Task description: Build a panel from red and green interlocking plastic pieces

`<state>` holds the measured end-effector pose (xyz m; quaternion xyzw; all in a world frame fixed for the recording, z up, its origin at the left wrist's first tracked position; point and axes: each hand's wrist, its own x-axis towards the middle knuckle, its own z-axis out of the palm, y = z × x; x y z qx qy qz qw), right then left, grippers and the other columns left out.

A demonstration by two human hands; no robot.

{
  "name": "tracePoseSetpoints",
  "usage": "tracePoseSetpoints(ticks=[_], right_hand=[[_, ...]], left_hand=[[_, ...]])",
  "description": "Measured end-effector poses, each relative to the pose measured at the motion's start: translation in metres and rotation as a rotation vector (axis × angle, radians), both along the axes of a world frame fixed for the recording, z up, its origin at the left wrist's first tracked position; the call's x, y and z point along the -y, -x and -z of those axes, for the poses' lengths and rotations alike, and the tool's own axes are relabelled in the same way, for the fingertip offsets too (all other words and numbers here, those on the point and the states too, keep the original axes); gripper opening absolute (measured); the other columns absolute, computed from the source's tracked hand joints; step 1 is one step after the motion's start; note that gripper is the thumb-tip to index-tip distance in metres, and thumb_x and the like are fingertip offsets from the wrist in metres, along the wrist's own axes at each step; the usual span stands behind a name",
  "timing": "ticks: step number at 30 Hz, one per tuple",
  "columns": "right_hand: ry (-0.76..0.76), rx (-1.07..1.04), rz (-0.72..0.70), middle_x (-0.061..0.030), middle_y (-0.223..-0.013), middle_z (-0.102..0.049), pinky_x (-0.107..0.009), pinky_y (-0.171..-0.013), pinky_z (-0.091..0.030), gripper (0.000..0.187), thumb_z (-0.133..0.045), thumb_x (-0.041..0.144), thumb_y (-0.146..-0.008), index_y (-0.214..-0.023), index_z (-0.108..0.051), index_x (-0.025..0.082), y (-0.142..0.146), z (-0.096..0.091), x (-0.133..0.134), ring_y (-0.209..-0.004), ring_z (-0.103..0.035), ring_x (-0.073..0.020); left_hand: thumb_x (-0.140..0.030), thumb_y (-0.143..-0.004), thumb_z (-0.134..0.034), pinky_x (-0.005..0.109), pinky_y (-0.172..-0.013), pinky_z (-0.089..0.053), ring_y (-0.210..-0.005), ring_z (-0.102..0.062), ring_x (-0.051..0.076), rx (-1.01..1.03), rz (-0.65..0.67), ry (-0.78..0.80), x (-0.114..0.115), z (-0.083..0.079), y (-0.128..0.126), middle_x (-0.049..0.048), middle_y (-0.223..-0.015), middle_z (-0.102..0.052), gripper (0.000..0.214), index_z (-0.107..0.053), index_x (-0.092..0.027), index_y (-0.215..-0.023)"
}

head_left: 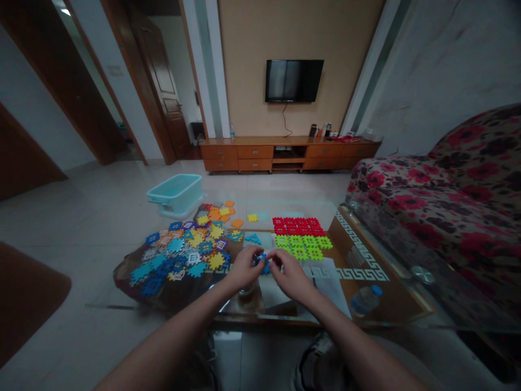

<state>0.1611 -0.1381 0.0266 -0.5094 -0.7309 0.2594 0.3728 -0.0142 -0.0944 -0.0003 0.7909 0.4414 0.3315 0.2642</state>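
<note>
Both hands meet over the glass table (366, 312). My left hand (244, 267) and my right hand (290, 274) are closed from either side on small blue plastic tiles (261, 258), pinched between the fingertips. Just beyond them lies a joined panel of red tiles (298, 225) above green tiles (303, 245). To the left spreads a loose heap of tiles (185, 250) in blue, yellow, orange, white and purple.
A plastic water bottle (365, 298) lies under the glass at the right. A flowered sofa (448, 201) stands close on the right. On the floor beyond the table sits a pale blue tub (176, 194). Against the far wall are a wooden cabinet (291, 154) and a television (293, 80).
</note>
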Motion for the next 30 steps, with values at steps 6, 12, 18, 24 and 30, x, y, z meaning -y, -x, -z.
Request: tracePoseSetpoints(ticks=[6, 12, 18, 24, 30], right_hand=[[0.167, 0.161, -0.309, -0.0076, -0.097, -0.069, -0.029, -0.076, -0.044, 0.027, -0.049, 0.01, -0.084, -0.107, -0.061, 0.016, 0.025, -0.011, 0.004, -0.083, -0.061, -0.0183], [0.1, 0.312, -0.265, -0.0107, -0.113, -0.069, -0.032, -0.084, -0.045, 0.037, -0.049, 0.014, -0.086, -0.122, -0.058, 0.018, 0.02, -0.008, -0.009, -0.096, -0.063, -0.0216], [0.084, 0.361, -0.227, -0.009, -0.108, -0.07, -0.031, -0.08, -0.046, 0.038, -0.05, 0.021, -0.089, -0.126, -0.058, 0.021, 0.008, -0.002, -0.013, -0.09, -0.064, -0.0207], [0.069, 0.388, -0.19, -0.008, -0.101, -0.071, -0.031, -0.079, -0.045, 0.028, -0.051, 0.023, -0.09, -0.113, -0.067, 0.02, -0.005, 0.004, -0.014, -0.088, -0.064, -0.0203], [0.056, 0.385, -0.197, -0.0058, -0.093, -0.072, -0.029, -0.076, -0.044, 0.024, -0.051, 0.021, -0.089, -0.105, -0.069, 0.021, -0.01, 0.008, -0.014, -0.081, -0.063, -0.0183]], left_hand=[[-0.004, -0.063, -0.056, 0.037, -0.09, -0.048, -0.102, -0.058, 0.023, -0.08, 0.064, -0.02, -0.001, 0.003, 0.013, 0.0072, -0.106, -0.061, 0.048, -0.061, -0.018, -0.108], [-0.013, -0.072, -0.059, 0.038, -0.093, -0.046, -0.105, -0.056, 0.024, -0.147, -0.026, -0.073, -0.008, 0.004, 0.021, 0.0068, -0.107, -0.06, 0.034, -0.061, -0.021, -0.105], [-0.023, -0.084, -0.054, 0.039, -0.093, -0.044, -0.105, -0.055, 0.026, -0.247, -0.161, -0.149, -0.019, 0.002, 0.033, 0.0096, -0.108, -0.06, 0.023, -0.061, -0.019, -0.106], [-0.024, -0.082, -0.056, 0.041, -0.095, -0.041, -0.107, -0.052, 0.028, -0.462, -0.29, -0.167, -0.023, -0.002, 0.048, 0.011, -0.111, -0.058, 0.023, -0.059, -0.02, -0.105], [-0.03, -0.082, -0.056, 0.044, -0.1, -0.037, -0.119, -0.047, 0.033, -0.632, -0.453, -0.141, -0.024, 0.004, 0.066, 0.0163, -0.125, -0.054, 0.036, -0.055, -0.017, -0.115]])
